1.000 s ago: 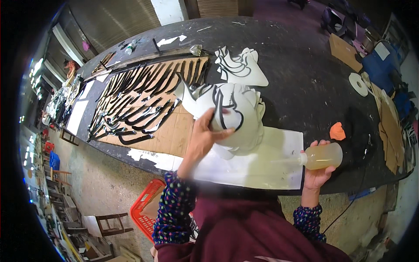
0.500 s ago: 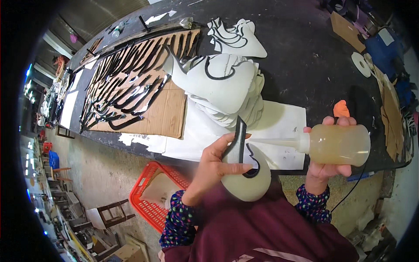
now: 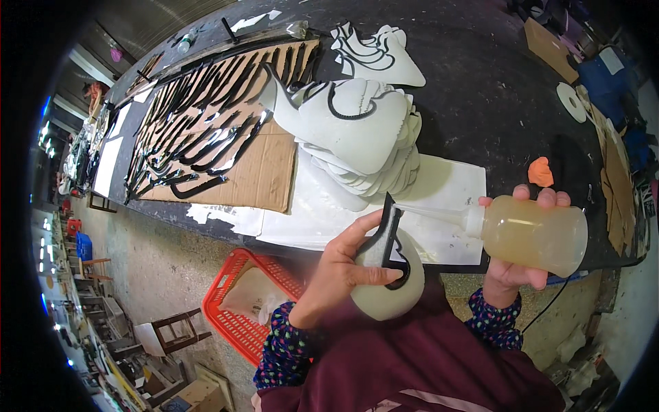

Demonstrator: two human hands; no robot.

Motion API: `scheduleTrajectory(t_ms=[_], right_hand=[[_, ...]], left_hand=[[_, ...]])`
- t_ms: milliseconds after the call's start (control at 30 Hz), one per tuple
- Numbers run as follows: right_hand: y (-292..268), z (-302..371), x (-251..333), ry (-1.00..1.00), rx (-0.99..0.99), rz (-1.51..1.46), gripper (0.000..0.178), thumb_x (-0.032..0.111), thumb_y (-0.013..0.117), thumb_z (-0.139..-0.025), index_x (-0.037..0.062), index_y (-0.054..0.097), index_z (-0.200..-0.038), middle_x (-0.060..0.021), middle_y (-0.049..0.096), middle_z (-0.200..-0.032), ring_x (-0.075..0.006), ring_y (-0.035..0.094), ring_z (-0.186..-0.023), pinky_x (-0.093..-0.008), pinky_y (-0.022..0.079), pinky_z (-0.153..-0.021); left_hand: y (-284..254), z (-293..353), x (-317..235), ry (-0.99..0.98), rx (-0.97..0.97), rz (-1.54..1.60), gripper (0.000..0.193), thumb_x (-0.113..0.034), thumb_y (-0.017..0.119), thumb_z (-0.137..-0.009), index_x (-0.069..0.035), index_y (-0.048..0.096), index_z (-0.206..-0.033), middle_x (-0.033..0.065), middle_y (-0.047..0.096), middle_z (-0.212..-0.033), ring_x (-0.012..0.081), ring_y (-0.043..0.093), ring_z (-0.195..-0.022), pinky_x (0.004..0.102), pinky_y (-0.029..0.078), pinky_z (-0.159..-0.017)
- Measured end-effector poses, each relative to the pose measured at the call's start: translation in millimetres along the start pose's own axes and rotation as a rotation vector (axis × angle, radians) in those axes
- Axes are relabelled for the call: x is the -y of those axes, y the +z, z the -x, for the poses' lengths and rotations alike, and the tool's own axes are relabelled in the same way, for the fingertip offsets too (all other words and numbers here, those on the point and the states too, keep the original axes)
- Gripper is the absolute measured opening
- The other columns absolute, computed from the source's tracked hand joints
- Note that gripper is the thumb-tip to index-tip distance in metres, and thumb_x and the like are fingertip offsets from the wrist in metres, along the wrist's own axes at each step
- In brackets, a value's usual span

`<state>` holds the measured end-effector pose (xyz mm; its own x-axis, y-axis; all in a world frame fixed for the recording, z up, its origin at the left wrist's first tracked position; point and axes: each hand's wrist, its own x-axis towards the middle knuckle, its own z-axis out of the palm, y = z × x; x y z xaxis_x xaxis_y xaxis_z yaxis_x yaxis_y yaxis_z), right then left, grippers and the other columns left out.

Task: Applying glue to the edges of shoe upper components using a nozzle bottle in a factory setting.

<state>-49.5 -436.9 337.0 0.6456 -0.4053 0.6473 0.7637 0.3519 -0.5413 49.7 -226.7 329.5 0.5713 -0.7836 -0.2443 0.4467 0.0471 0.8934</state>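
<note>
White piece (image 3: 392,299): since moved from stack (image 3: 367,137) toward six o'clock;
Left hand (image 3: 341,266): fingers pinching white piece;
Right hand (image 3: 510,273): fingers wrapped round bottle (image 3: 535,233), nozzle (image 3: 443,217) toward nine o'clock.

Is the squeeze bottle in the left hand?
No, the right hand grips the squeeze bottle, while the left hand holds a black-trimmed white piece.

- L hand (image 3: 343,266) in firm grip: L index (image 3: 362,226) out fwd & R, L thumb (image 3: 374,276) pointing R, nearer body.
- L wrist (image 3: 304,314) bare; L forearm (image 3: 283,353) sleeved, reaching fwd.
- R hand (image 3: 511,273) approx palm-up, gripping; R fingertips (image 3: 547,198) curled, far side; mid-palm hidden.
- R wrist (image 3: 501,295) bare; R forearm (image 3: 491,319) sleeved.
- Hands apart, side by side.
</note>
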Motion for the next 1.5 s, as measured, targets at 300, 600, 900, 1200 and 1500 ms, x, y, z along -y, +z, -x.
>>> scheduleTrajectory(t_ms=[300,600,900,1200,1500], right_hand=[[-4,-1,0,0.0,0.068,0.027,0.085,0.03,0.082,-0.055,0.015,0.028,-0.119,0.0022,0.037,-0.116,-0.0244,0.037,-0.114,-0.0599,0.038,-0.09],[-7,0,0,-0.012,0.138,0.008,0.084,0.033,0.081,-0.057,0.0132,0.028,-0.119,0.0024,0.036,-0.117,-0.0253,0.037,-0.113,-0.0589,0.039,-0.09],[-8,1,2,0.012,0.123,-0.003,0.084,0.03,0.081,-0.057,0.0137,0.028,-0.12,0.0021,0.037,-0.116,-0.0251,0.037,-0.113,-0.0583,0.039,-0.091],[-10,-3,1,0.009,0.144,-0.001,0.084,0.03,0.081,-0.059,0.0127,0.028,-0.121,0.0018,0.037,-0.117,-0.0248,0.036,-0.116,-0.0589,0.038,-0.091],[-10,1,5,-0.001,-0.087,-0.026,0.083,0.022,0.082,-0.058,0.0165,0.031,-0.122,-0.0021,0.041,-0.119,-0.0266,0.04,-0.115,-0.0594,0.038,-0.092]], left_hand=[[1,0,0,-0.057,-0.035,0.018,0.074,0.011,0.073,-0.057,-0.006,0.044,-0.124,0.0007,0.055,-0.104,0.0114,0.054,-0.094,0.0249,0.045,-0.084],[1,-1,4,-0.095,-0.037,0.035,0.076,0.012,0.073,-0.058,-0.006,0.044,-0.125,0.0008,0.055,-0.107,0.011,0.053,-0.095,0.0251,0.044,-0.086],[2,0,9,-0.051,-0.016,-0.002,0.076,0.012,0.073,-0.059,-0.006,0.044,-0.126,0.0003,0.054,-0.11,0.0108,0.051,-0.097,0.0259,0.042,-0.087],[1,0,11,-0.018,-0.008,-0.086,0.075,0.011,0.072,-0.06,-0.006,0.043,-0.127,0.0001,0.052,-0.112,0.0108,0.05,-0.1,0.0254,0.041,-0.089],[2,0,8,-0.025,0.002,-0.083,0.076,0.009,0.074,-0.058,-0.006,0.044,-0.126,0.0,0.051,-0.115,0.0108,0.049,-0.102,0.0249,0.039,-0.09]])
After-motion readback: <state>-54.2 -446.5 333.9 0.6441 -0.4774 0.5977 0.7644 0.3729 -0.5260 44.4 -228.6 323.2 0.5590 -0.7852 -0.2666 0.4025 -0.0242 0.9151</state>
